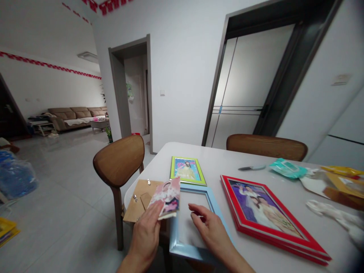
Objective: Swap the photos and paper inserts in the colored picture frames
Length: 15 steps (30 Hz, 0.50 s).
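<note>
My left hand [146, 231] is closed on a pink photo [169, 191], its fingers lying across the lower left part. The photo looks to have some thickness at its edge; whether it is one sheet or a stack I cannot tell. Beneath it, a light blue picture frame [217, 206] lies at the table's near edge, its middle showing bare tabletop. Over that opening hovers my right hand [210, 227], fingers bent and apart, holding nothing. To the left, partly covered by the photo, is a brown backing board [131, 214] with metal clips.
A green frame [200, 171] with a picture lies behind the blue one. Red frames [269, 234] are stacked on the right. Farther off are a knife [253, 167], a teal packet [287, 168] and crumpled white cloth [327, 212]. Wooden chairs [122, 159] stand around the table.
</note>
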Each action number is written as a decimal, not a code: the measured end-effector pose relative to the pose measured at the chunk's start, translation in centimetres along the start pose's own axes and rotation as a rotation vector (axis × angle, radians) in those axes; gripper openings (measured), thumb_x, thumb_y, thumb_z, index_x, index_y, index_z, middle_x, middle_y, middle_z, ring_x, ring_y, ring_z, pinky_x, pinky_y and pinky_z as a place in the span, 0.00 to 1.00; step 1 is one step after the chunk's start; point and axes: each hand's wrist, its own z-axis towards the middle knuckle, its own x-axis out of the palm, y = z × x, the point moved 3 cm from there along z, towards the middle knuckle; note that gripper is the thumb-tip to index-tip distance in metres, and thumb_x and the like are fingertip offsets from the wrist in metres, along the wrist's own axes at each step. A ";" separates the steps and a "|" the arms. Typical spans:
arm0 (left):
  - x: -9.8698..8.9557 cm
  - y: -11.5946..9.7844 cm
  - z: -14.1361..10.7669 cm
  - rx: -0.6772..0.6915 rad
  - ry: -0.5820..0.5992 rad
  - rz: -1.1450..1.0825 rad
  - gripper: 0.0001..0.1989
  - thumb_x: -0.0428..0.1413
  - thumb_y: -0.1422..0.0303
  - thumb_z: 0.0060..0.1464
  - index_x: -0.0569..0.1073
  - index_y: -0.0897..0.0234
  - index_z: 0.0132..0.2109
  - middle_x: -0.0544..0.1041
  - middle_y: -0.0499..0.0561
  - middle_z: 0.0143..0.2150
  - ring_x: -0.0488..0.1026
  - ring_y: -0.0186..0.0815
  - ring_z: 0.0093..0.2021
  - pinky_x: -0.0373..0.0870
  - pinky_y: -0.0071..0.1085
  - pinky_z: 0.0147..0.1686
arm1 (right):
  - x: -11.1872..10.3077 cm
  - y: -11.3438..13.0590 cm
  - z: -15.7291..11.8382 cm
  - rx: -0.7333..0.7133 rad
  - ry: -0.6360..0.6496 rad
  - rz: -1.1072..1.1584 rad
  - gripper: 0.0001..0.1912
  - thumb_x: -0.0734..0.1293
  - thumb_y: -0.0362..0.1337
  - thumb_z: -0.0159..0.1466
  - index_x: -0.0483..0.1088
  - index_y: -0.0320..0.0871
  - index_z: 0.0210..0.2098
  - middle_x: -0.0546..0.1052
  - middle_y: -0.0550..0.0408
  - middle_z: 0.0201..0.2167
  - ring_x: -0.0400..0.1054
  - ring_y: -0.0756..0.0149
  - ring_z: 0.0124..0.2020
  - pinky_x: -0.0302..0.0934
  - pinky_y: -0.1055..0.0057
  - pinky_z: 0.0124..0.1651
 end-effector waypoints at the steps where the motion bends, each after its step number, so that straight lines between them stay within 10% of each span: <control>1: -0.5 -0.2 0.3 -0.103 -0.104 -0.115 0.19 0.44 0.74 0.49 0.67 0.62 0.48 0.70 0.52 0.49 0.64 0.38 0.50 0.59 0.37 0.51 | 0.5 0.1 0.1 0.068 0.020 0.113 0.18 0.61 0.40 0.52 0.69 0.39 0.40 0.73 0.47 0.38 0.67 0.62 0.37 0.61 0.64 0.41; 5: 0.5 -1.6 0.6 -0.498 -0.335 -0.696 0.18 0.47 0.60 0.51 0.70 0.68 0.44 0.75 0.56 0.41 0.69 0.42 0.45 0.64 0.36 0.45 | 2.3 0.5 0.4 0.364 0.061 0.600 0.23 0.63 0.45 0.51 0.66 0.37 0.41 0.74 0.48 0.33 0.69 0.65 0.29 0.63 0.68 0.31; 9: 3.6 -3.6 0.0 -0.608 -0.238 -1.145 0.20 0.55 0.57 0.44 0.72 0.69 0.39 0.75 0.57 0.40 0.69 0.43 0.44 0.65 0.34 0.44 | 1.3 0.9 0.9 0.340 -0.045 0.965 0.19 0.63 0.44 0.52 0.64 0.44 0.42 0.74 0.54 0.36 0.69 0.66 0.34 0.63 0.71 0.34; 15: 5.7 -4.5 -0.4 -0.657 -0.052 -1.333 0.19 0.58 0.58 0.40 0.72 0.69 0.37 0.76 0.58 0.37 0.70 0.45 0.42 0.65 0.36 0.42 | -1.8 -0.8 1.6 0.344 -0.118 0.901 0.19 0.63 0.38 0.51 0.64 0.45 0.43 0.75 0.56 0.36 0.69 0.64 0.35 0.63 0.73 0.31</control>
